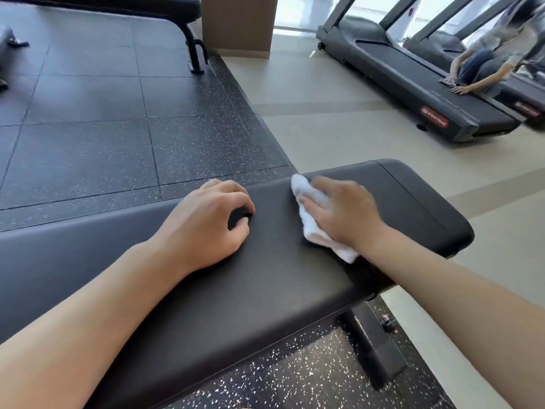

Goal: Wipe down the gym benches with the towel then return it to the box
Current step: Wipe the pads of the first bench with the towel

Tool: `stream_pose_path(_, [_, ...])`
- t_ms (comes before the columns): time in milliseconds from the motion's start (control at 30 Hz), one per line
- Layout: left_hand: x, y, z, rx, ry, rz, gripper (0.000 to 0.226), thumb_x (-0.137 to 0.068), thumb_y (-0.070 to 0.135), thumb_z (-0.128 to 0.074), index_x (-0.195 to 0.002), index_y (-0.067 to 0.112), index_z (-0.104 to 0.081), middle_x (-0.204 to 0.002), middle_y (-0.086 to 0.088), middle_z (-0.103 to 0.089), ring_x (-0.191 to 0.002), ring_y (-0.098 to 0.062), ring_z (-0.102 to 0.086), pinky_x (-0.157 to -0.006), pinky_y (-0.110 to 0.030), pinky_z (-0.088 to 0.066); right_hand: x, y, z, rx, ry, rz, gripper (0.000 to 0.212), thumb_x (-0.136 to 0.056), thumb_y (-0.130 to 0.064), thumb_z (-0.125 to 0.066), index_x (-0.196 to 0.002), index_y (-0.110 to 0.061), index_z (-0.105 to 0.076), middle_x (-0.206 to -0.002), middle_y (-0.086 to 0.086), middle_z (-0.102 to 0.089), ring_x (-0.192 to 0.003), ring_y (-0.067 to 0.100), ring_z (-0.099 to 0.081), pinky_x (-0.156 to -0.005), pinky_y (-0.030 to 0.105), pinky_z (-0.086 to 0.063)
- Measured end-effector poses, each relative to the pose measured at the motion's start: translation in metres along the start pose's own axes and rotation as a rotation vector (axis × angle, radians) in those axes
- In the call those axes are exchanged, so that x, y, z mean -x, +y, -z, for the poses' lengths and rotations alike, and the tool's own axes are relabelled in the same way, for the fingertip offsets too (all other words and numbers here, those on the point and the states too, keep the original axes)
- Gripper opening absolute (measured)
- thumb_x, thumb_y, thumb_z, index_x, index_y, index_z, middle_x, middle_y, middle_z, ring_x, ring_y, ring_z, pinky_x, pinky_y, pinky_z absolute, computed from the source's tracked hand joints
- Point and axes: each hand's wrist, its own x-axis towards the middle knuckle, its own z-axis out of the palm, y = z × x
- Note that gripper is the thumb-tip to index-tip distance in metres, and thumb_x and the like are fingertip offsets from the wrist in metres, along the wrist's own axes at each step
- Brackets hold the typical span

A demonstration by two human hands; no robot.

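Observation:
A black padded gym bench [265, 284] runs across the view from lower left to right. A crumpled white towel [312, 228] lies on its top near the right end. My right hand [345, 214] lies on the towel with fingers curled into it, pressing it against the pad. My left hand [206, 222] rests on the bench to the left of the towel, fingers loosely curled, holding nothing. No box is in view.
A second black bench [124, 4] stands at the back left on the speckled rubber floor [88, 113]. Treadmills [413, 81] line the right side, where another person [489, 57] crouches. A brown pillar [239, 25] stands at the back.

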Motion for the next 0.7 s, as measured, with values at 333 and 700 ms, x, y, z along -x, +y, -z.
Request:
stream_pose_path(333, [0.008,-0.016,0.011,-0.025,0.157,0.166,0.007,-0.088,0.025,-0.066,-0.086,0.027,-0.072,-0.097,0.01,-0.068,-0.097,-0.021,-0.063,-0.086,-0.04,-0.052,0.059,-0.101,-0.011,-0.148,0.001,0.281,0.037,-0.09,-0.048,-0.063,-0.076,-0.032,-0.033,-0.063,-0.008,-0.045,-0.064,0.025,-0.056,-0.06,0.03,-0.026])
stream_pose_path(700, [0.007,0.033,-0.013,-0.08,-0.047,-0.023,0.018,-0.093,0.03,-0.066,-0.11,0.026,-0.07,-0.121,0.013,-0.063,-0.115,-0.019,-0.055,-0.107,-0.037,-0.044,0.136,0.04,0.08,-0.244,-0.022,-0.069,0.03,-0.091,-0.052,-0.064,-0.083,-0.024,-0.057,-0.063,-0.006,-0.059,-0.06,0.014,-0.058,-0.061,0.04,-0.05])
